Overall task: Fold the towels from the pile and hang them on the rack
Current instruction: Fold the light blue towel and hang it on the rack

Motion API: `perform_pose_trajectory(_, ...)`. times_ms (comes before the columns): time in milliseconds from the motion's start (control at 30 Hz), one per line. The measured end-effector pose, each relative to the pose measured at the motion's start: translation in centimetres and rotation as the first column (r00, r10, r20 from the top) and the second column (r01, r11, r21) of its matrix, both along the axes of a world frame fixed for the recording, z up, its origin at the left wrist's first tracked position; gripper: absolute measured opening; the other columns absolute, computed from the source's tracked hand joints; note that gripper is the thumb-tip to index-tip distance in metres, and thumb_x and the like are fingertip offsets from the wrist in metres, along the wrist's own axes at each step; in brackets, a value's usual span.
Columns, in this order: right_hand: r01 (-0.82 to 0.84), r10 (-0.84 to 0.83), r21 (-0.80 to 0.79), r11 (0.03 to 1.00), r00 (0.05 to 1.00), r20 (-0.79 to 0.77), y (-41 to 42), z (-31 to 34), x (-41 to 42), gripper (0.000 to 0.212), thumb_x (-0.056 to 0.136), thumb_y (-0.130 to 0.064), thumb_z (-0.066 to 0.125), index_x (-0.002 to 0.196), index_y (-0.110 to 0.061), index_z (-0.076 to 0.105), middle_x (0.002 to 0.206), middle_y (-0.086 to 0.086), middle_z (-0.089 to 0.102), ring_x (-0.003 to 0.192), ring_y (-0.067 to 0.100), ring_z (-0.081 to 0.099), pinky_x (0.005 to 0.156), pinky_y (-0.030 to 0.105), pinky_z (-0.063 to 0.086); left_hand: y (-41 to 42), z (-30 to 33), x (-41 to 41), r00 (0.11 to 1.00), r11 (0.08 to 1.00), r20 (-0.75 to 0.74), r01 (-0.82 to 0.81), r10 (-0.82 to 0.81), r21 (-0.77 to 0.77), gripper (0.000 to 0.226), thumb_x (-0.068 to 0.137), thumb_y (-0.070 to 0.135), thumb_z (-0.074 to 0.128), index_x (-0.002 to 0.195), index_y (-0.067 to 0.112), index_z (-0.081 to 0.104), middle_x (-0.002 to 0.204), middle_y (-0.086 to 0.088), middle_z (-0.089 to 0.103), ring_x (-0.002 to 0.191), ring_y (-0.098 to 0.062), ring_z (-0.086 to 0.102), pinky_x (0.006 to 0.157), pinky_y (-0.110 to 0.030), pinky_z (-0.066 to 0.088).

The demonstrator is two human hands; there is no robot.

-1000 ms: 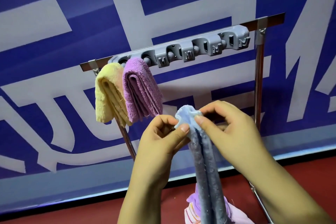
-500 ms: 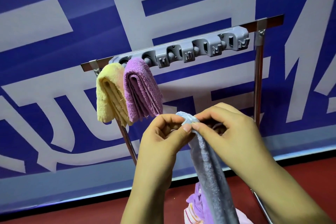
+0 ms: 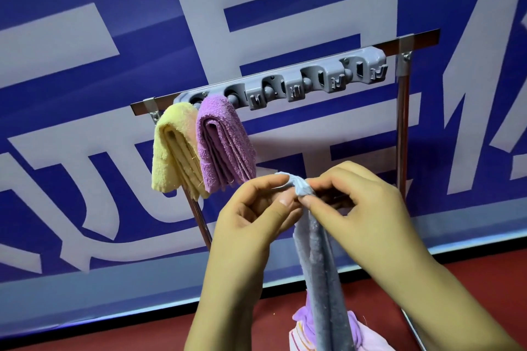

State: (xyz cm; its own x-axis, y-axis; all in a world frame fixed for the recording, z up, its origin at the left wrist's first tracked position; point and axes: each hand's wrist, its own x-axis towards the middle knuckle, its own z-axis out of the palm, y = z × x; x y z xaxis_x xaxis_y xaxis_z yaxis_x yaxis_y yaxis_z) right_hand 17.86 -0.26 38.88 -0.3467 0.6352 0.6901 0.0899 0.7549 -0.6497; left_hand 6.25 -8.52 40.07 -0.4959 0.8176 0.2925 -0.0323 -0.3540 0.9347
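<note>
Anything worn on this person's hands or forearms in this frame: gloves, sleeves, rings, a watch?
Nothing worn shows. The left hand and right hand are bare, with no gloves or rings visible. Both forearms are bare down to the frame's lower edge, with no sleeve, watch or band. Fingernails are short and unpainted.

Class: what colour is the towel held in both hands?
Grey-blue towel, seen in the head view.

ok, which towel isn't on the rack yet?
The grey-blue towel: both hands pinch its top end, left hand, right hand. The yellow towel and purple towel already hang from the rack.
</note>
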Motion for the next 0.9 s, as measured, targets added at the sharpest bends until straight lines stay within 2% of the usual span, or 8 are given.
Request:
perform_pose_trajectory(133, -0.123, 0.111, -0.185, 0.975, 0.991, -0.077, 0.0, 0.7, 0.7, 0.016, 0.076, -0.009, 0.073, 0.081, -0.024, 0.071, 0.08, -0.009, 0.066, 0.079, 0.002, 0.063, 0.065, 0.008, 0.048, -0.3, 0.1, -0.4, 0.999, 0.999, -0.027, 0.037, -0.036, 0.029, 0.026, 0.068, 0.017, 0.081, 0.093, 0.015, 0.072, 0.094, -0.013, 0.075, 0.09, -0.023, 0.072, 0.073, -0.026, 0.056)
perform_pose_trajectory(233, -0.242, 0.201, -0.279, 0.929, 0.965, -0.167, 0.2, 1.2, 1.2, 0.021, 0.076, -0.005, 0.072, 0.077, -0.026, 0.071, 0.083, -0.006, 0.07, 0.078, 0.005, 0.066, 0.069, 0.013, 0.052, 0.0, -0.5, -1.1, 0.98, 0.991, -0.143, -0.136, 0.137, 0.017, 0.028, 0.07, 0.019, 0.08, 0.096, 0.017, 0.069, 0.089, -0.007, 0.074, 0.089, -0.02, 0.07, 0.075, -0.029, 0.057)
perform_pose_trajectory(300, -0.318, 0.253, -0.328, 0.89, 0.941, -0.224, 0.4, 1.3, 1.6, 0.019, 0.076, -0.006, 0.071, 0.079, -0.025, 0.072, 0.084, -0.004, 0.072, 0.079, 0.01, 0.068, 0.075, 0.025, 0.056, 0.3, -1.0, -1.6, 0.94, 0.975, -0.269, -0.22, 0.211, -0.006, 0.038, 0.067, 0.029, 0.085, 0.1, 0.025, 0.067, 0.097, 0.0, 0.073, 0.095, -0.013, 0.067, 0.081, -0.031, 0.056)
perform_pose_trajectory(433, -0.421, 0.354, -0.362, 0.832, 0.904, -0.239, 0.9, 1.5, 2.2, 0.022, 0.082, -0.003, 0.066, 0.086, -0.024, 0.071, 0.085, 0.0, 0.073, 0.082, 0.014, 0.069, 0.078, 0.033, 0.057, 0.7, -1.3, -2.0, 0.96, 0.993, -0.28, -0.045, 0.011, -0.113, 0.059, 0.06, 0.036, 0.079, 0.116, 0.027, 0.06, 0.113, 0.006, 0.069, 0.107, -0.007, 0.064, 0.076, -0.019, 0.052)
perform_pose_trajectory(500, -0.45, 0.39, -0.38, 0.808, 0.892, -0.228, 1.4, 1.5, 2.3, 0.02, 0.083, -0.004, 0.065, 0.086, -0.023, 0.071, 0.085, 0.0, 0.073, 0.081, 0.012, 0.068, 0.078, 0.032, 0.056, 0.7, -1.1, -2.2, 0.959, 0.994, -0.278, 0.025, -0.054, -0.107, 0.045, 0.064, 0.028, 0.079, 0.107, 0.023, 0.067, 0.104, 0.003, 0.073, 0.097, -0.009, 0.066, 0.072, -0.019, 0.052)
perform_pose_trajectory(633, -0.532, 0.479, -0.421, 0.735, 0.846, -0.234, 2.1, 1.7, 2.8, 0.007, 0.079, -0.02, 0.068, 0.086, -0.018, 0.069, 0.083, -0.002, 0.07, 0.08, 0.009, 0.065, 0.076, 0.024, 0.054, 0.3, 0.6, -2.3, 0.929, 1.0, -0.371, -0.001, 0.004, 0.007, 0.015, 0.061, 0.027, 0.078, 0.074, 0.025, 0.071, 0.072, 0.008, 0.067, 0.069, -0.006, 0.058, 0.061, -0.017, 0.045)
perform_pose_trajectory(833, -0.554, 0.487, -0.35, 0.755, 0.832, -0.265, 1.7, 2.8, 3.4, 0.008, 0.078, -0.019, 0.066, 0.085, -0.018, 0.063, 0.072, -0.004, 0.065, 0.075, 0.006, 0.059, 0.073, 0.021, 0.051, -0.6, 2.9, -2.0, 0.881, 0.995, -0.465, -0.054, 0.087, 0.084, 0.01, 0.069, 0.016, 0.07, 0.072, 0.025, 0.073, 0.068, 0.011, 0.069, 0.064, 0.001, 0.06, 0.055, -0.013, 0.045)
perform_pose_trajectory(900, -0.516, 0.456, -0.357, 0.778, 0.856, -0.244, 1.8, 2.6, 3.0, 0.008, 0.077, -0.017, 0.062, 0.085, -0.019, 0.063, 0.068, -0.005, 0.063, 0.073, 0.009, 0.058, 0.074, 0.028, 0.052, -0.6, 3.1, -2.1, 0.853, 0.994, -0.512, -0.086, 0.106, 0.063, 0.007, 0.07, 0.016, 0.071, 0.074, 0.022, 0.073, 0.07, 0.011, 0.07, 0.066, 0.0, 0.061, 0.058, -0.014, 0.047)
